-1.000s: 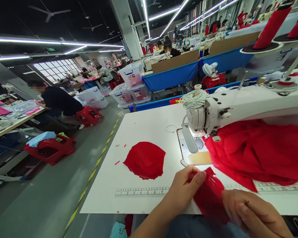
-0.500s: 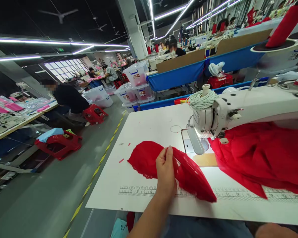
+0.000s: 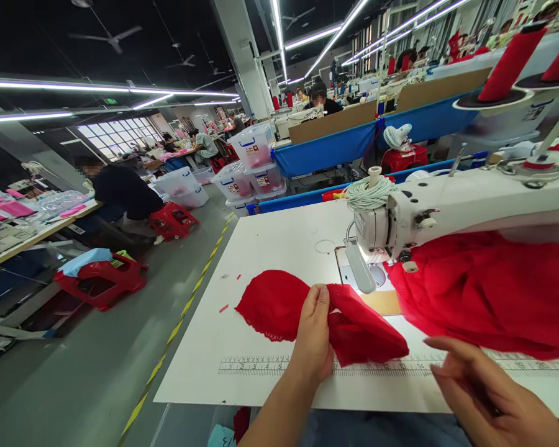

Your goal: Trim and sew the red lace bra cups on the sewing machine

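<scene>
My left hand [image 3: 313,338] pinches a red lace-edged fabric piece [image 3: 274,304] at its middle, between thumb and fingers. One rounded half spreads to the left on the white table; the other half [image 3: 366,332] hangs to the right over the printed ruler. My right hand [image 3: 487,388] is over the front edge at the right, thumb and index finger apart, with nothing seen between them. A larger heap of red fabric [image 3: 494,292] lies just beyond it, beneath the arm of the white sewing machine [image 3: 428,211]. The needle area is partly hidden by the machine head.
The white table [image 3: 195,379] bears a printed ruler and small red scraps [image 3: 224,308]. Red thread cones [image 3: 512,62] stand at the back right. Past the table's left edge runs an aisle with a yellow-black floor line [image 3: 181,320], red stools [image 3: 102,282] and a seated person [image 3: 123,192].
My right hand has come up into view from below at the right. The right half of the held fabric has shifted and spread out, while my left hand keeps its pinch.
</scene>
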`<act>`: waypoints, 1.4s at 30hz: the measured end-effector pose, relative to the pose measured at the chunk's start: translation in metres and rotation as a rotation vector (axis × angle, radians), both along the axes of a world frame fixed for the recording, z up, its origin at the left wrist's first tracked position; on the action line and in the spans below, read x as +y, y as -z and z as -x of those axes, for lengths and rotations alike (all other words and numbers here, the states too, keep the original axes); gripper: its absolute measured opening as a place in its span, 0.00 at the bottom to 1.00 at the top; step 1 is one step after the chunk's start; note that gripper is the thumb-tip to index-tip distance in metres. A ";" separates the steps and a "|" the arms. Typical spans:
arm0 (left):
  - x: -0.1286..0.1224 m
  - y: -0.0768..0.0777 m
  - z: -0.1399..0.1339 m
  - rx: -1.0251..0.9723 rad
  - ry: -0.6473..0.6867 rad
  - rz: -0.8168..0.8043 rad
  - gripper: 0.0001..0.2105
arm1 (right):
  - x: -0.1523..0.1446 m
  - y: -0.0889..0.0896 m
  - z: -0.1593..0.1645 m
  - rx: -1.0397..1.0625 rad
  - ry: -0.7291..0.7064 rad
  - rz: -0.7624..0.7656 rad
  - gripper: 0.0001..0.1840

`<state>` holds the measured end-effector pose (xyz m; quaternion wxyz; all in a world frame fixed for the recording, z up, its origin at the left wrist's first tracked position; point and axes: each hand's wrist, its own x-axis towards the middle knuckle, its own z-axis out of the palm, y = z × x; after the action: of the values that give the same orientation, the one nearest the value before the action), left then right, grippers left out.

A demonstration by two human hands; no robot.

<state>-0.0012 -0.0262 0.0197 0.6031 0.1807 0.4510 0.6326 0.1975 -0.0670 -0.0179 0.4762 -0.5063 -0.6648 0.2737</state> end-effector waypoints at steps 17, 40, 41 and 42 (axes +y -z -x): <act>-0.023 -0.002 -0.014 0.067 0.263 -0.002 0.14 | 0.009 0.002 0.023 -0.211 -0.089 -0.164 0.20; -0.013 -0.007 -0.001 0.150 0.580 0.109 0.27 | 0.021 -0.023 0.038 0.355 -0.251 0.599 0.21; -0.014 -0.005 -0.003 0.100 0.529 0.136 0.31 | 0.020 -0.023 0.041 0.304 -0.245 0.551 0.18; -0.014 -0.003 -0.004 0.046 0.514 0.156 0.32 | 0.018 -0.023 0.043 0.272 -0.231 0.512 0.14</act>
<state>0.0031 -0.0406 0.0222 0.7457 0.2568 0.4512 0.4177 0.1549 -0.0486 0.0056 0.3835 -0.4897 -0.5575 0.5499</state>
